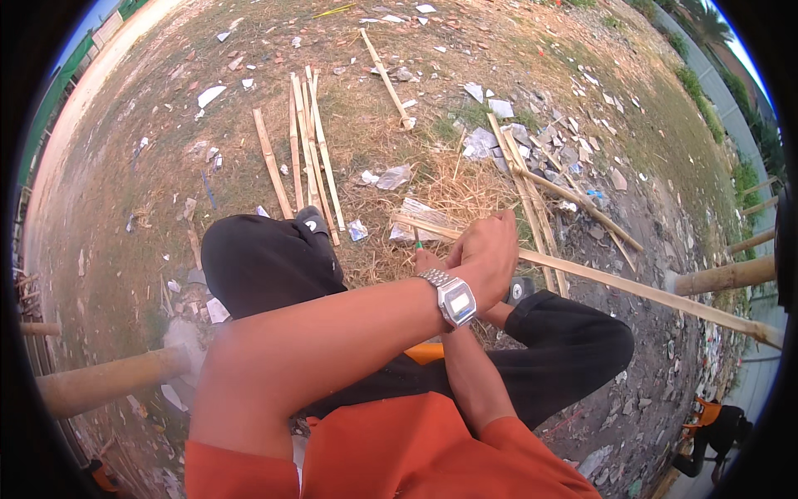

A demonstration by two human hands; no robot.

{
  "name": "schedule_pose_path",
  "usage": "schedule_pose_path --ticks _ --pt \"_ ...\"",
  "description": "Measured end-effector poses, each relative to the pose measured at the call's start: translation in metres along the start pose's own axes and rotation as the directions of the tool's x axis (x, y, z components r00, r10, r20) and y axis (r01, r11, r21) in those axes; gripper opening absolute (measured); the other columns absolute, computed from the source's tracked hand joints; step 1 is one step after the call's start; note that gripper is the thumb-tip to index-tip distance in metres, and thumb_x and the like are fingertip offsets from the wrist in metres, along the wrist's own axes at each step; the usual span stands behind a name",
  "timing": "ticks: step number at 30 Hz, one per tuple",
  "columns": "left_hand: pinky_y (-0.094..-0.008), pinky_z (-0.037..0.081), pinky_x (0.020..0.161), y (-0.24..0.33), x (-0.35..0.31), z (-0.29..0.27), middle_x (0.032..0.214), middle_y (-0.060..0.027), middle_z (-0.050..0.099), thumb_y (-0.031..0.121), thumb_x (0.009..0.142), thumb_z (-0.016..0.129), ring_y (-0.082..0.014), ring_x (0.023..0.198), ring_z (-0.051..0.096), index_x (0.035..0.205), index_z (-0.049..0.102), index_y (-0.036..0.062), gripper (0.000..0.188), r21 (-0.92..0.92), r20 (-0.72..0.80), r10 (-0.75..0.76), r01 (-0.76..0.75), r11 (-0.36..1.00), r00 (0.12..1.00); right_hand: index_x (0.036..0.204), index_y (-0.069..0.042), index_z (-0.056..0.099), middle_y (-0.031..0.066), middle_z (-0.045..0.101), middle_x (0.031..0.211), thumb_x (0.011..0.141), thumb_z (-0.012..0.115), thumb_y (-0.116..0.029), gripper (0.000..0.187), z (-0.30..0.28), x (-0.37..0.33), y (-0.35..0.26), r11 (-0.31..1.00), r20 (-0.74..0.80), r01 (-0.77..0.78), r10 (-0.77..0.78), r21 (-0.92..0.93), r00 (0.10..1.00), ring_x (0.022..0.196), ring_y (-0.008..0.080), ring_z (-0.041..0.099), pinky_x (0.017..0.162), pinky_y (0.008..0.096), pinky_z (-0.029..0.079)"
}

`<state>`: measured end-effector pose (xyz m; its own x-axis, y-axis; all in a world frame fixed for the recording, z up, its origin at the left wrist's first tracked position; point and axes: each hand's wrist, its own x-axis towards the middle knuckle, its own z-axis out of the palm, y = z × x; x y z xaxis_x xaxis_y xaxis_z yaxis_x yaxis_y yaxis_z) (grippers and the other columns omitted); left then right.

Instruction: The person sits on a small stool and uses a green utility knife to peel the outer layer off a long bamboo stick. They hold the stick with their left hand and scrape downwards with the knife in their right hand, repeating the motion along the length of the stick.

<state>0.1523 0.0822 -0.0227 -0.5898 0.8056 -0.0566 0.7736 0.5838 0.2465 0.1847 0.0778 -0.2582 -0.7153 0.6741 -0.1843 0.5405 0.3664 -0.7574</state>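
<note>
A long split bamboo strip [619,284] slants across in front of me, its near end reaching far out to the right. My left hand [486,245], with a silver digital watch [457,301] on its wrist, is closed around the strip. Beneath the left wrist, crossing under it, my right hand [427,261] is closed on a small tool with a green handle [419,245]. A thin part of that tool stands up against the strip near its left end. It looks like a knife, though most of it is hidden. The left forearm covers part of the right hand.
Several bamboo strips [314,150] lie on the ground beyond my left shoe [311,219]. More bamboo pieces [532,208] lie ahead right, beside rubble and scraps. Thick bamboo poles [116,378] flank me at both sides. Another person [716,432] is at the far lower right.
</note>
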Motion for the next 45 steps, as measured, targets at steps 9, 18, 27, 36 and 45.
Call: schedule_pose_path --ticks 9,18,27,36,45 --pt "-0.0486 0.050 0.036 -0.014 -0.043 -0.001 0.067 -0.0117 0.068 0.014 0.083 0.059 -0.0250 0.056 0.069 0.094 0.052 -0.0021 0.021 -0.142 -0.039 0.050 -0.055 0.988 0.998 0.131 0.003 0.047 0.0317 0.062 0.108 0.100 0.036 -0.039 0.053 0.018 -0.001 0.025 0.961 0.195 -0.261 0.274 -0.090 0.942 0.109 0.0479 0.056 0.096 0.0505 0.041" --pt "-0.0451 0.050 0.038 -0.008 -0.052 0.011 0.066 -0.0100 0.066 0.014 0.080 0.062 -0.0206 0.058 0.069 0.090 0.050 -0.0007 0.021 0.088 -0.091 0.116 -0.108 0.990 0.989 0.129 0.002 0.045 0.0316 0.063 0.104 0.100 0.037 -0.037 0.049 0.018 0.003 0.015 0.952 0.235 -0.298 0.307 -0.072 0.922 0.105 0.0474 0.058 0.093 0.0512 0.041" --pt "-0.0357 0.054 0.055 -0.072 -0.001 -0.067 0.062 -0.0159 0.065 0.024 0.091 0.067 -0.0285 0.059 0.068 0.085 0.070 -0.0026 0.027 -0.300 -0.147 0.184 -0.221 0.928 0.972 0.128 0.002 0.044 0.0314 0.063 0.100 0.101 0.037 -0.035 0.046 -0.006 0.008 -0.016 0.929 0.131 -0.369 0.366 -0.004 0.921 0.101 0.0470 0.059 0.090 0.0519 0.041" --pt "-0.0245 0.051 0.055 -0.158 -0.022 -0.106 0.069 -0.0058 0.069 0.031 0.089 0.073 -0.0098 0.063 0.067 0.093 0.074 0.0004 0.031 -0.584 0.013 -0.208 0.176 0.793 0.978 0.119 -0.001 0.045 0.0264 0.061 0.075 0.103 0.035 -0.033 0.038 -0.071 -0.010 -0.128 0.962 -0.018 -0.054 0.061 0.268 0.998 0.073 0.0437 0.061 0.070 0.0549 0.042" --pt "-0.0241 0.052 0.059 -0.180 -0.005 -0.072 0.075 -0.0052 0.070 0.020 0.087 0.075 -0.0099 0.068 0.068 0.096 0.072 0.0000 0.022 -0.728 0.055 -0.222 0.191 0.659 0.974 0.103 -0.001 0.047 0.0282 0.061 0.071 0.103 0.038 -0.032 0.033 -0.078 -0.007 -0.115 0.994 0.167 -0.011 -0.007 0.106 0.986 0.071 0.0494 0.060 0.070 0.0579 0.044"
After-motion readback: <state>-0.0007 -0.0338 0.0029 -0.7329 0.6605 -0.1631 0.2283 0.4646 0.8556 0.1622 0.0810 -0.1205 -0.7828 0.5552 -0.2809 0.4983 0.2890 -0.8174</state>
